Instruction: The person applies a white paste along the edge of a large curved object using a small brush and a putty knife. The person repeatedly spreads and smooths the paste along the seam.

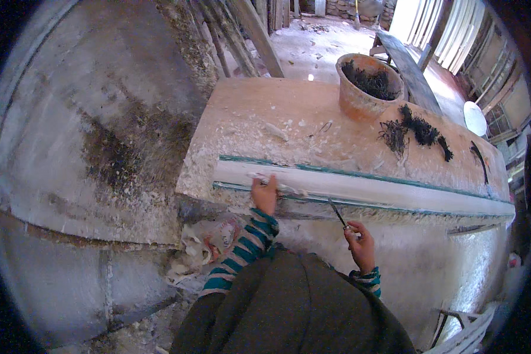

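A long white plaster strip (360,186) with green edges runs along the near side of the worktop. My left hand (264,196) is at its left part, fingers curled around something whitish that I cannot make out. Beside that hand, a small pale lump (293,190) lies across the strip's near edge. My right hand (361,243) is closed on the handle of a narrow knife (336,211). Its thin dark blade points up and left, the tip close to the near green edge.
The worktop (248,109) carries white crumbs, an orange tub (360,106) of dark fibres and loose black fibre bunches (422,128). A large stained grey panel (88,76) stands at left. A crumpled plastic bag (218,236) lies below the worktop edge. Behind is a bench (407,65).
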Action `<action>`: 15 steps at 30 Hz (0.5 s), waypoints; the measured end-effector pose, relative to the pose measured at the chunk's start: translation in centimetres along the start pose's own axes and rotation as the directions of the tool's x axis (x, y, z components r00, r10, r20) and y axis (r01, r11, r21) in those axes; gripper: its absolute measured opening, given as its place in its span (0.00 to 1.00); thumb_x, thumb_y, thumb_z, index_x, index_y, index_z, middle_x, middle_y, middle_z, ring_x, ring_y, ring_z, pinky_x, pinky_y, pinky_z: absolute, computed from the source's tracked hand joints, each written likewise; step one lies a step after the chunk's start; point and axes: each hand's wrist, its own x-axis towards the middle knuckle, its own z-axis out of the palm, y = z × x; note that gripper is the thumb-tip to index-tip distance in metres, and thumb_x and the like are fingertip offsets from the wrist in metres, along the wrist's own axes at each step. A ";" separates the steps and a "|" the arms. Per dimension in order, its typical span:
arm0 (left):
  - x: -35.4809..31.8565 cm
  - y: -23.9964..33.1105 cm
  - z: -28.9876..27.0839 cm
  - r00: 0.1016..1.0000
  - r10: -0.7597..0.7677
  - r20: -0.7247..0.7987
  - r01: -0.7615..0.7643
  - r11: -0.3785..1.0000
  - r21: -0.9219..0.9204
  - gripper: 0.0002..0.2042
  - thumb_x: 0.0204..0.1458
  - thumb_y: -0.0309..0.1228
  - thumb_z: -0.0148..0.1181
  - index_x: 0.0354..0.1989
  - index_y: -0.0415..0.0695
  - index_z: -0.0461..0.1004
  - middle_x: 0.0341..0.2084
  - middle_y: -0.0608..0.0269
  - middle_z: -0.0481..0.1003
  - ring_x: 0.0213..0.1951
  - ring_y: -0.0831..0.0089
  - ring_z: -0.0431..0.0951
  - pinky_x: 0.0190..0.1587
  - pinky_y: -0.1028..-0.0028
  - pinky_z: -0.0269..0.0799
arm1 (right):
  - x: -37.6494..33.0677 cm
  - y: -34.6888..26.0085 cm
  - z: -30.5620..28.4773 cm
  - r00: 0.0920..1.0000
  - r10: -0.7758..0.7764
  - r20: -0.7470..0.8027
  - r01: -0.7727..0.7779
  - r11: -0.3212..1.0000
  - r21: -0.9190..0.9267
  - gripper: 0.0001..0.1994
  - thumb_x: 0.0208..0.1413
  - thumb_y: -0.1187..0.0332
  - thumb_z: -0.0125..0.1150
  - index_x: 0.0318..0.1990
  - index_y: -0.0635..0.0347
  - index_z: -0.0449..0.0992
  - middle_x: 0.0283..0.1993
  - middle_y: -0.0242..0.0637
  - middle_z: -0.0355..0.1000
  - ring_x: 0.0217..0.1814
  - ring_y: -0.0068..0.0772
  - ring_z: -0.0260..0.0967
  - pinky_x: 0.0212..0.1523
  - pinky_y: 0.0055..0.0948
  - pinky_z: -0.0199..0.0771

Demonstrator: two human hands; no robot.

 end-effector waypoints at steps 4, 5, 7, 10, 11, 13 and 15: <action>5.4 1.8 -10.5 0.957 -0.054 -0.284 0.061 0.998 0.017 0.16 0.49 0.35 0.60 0.42 0.38 0.69 0.27 0.57 0.74 0.23 0.71 0.75 0.15 0.74 0.70 | -0.5 -0.4 2.9 0.997 0.010 -0.073 -0.012 1.000 -0.018 0.14 0.52 0.67 0.59 0.46 0.57 0.73 0.33 0.33 0.72 0.31 0.21 0.66 0.31 0.22 0.66; 7.3 2.7 -13.4 0.926 -0.023 -0.377 0.061 0.994 0.090 0.17 0.49 0.35 0.61 0.43 0.37 0.69 0.30 0.55 0.74 0.25 0.69 0.75 0.22 0.71 0.70 | -0.8 -0.6 3.8 0.993 0.052 -0.110 -0.051 0.999 0.006 0.13 0.51 0.67 0.60 0.45 0.57 0.74 0.34 0.35 0.74 0.36 0.25 0.69 0.37 0.25 0.67; 11.0 4.9 -19.7 0.827 0.050 -0.561 0.101 0.967 0.234 0.19 0.47 0.36 0.62 0.44 0.37 0.69 0.35 0.52 0.74 0.30 0.65 0.75 0.34 0.66 0.71 | -1.0 -1.3 5.9 0.982 0.098 -0.160 -0.098 0.995 0.004 0.13 0.51 0.67 0.60 0.45 0.58 0.74 0.36 0.36 0.74 0.37 0.26 0.69 0.38 0.25 0.68; 17.5 4.4 -31.4 0.668 0.675 -0.314 -0.196 0.567 0.800 0.13 0.48 0.34 0.61 0.34 0.38 0.68 0.28 0.55 0.72 0.27 0.67 0.71 0.32 0.66 0.69 | -0.8 -3.2 9.0 0.962 0.140 -0.233 -0.137 0.990 0.029 0.14 0.51 0.67 0.60 0.45 0.58 0.73 0.40 0.38 0.74 0.41 0.30 0.70 0.40 0.27 0.69; 19.1 4.9 -33.4 0.574 0.812 -0.107 -0.357 0.366 0.860 0.12 0.48 0.33 0.61 0.30 0.38 0.68 0.25 0.57 0.72 0.26 0.68 0.70 0.32 0.67 0.69 | -0.5 -3.7 10.1 0.959 0.139 -0.246 -0.132 0.990 0.045 0.14 0.51 0.66 0.60 0.45 0.58 0.73 0.42 0.38 0.73 0.42 0.32 0.70 0.40 0.28 0.69; 20.2 6.7 -33.5 0.523 0.852 0.035 -0.553 0.308 0.775 0.11 0.48 0.33 0.60 0.26 0.39 0.67 0.22 0.59 0.70 0.25 0.69 0.68 0.31 0.67 0.68 | 0.2 -4.6 12.6 0.967 0.035 -0.252 -0.048 0.998 -0.046 0.16 0.50 0.65 0.60 0.46 0.58 0.72 0.44 0.40 0.72 0.44 0.35 0.70 0.42 0.30 0.70; 19.4 8.2 -29.1 0.674 0.739 0.031 -0.600 0.522 0.606 0.11 0.49 0.35 0.60 0.26 0.41 0.67 0.21 0.61 0.68 0.25 0.71 0.68 0.32 0.68 0.68 | 0.2 -6.0 14.2 0.963 -0.083 -0.258 0.039 0.984 -0.172 0.16 0.50 0.65 0.60 0.47 0.57 0.72 0.44 0.40 0.72 0.44 0.35 0.70 0.42 0.30 0.70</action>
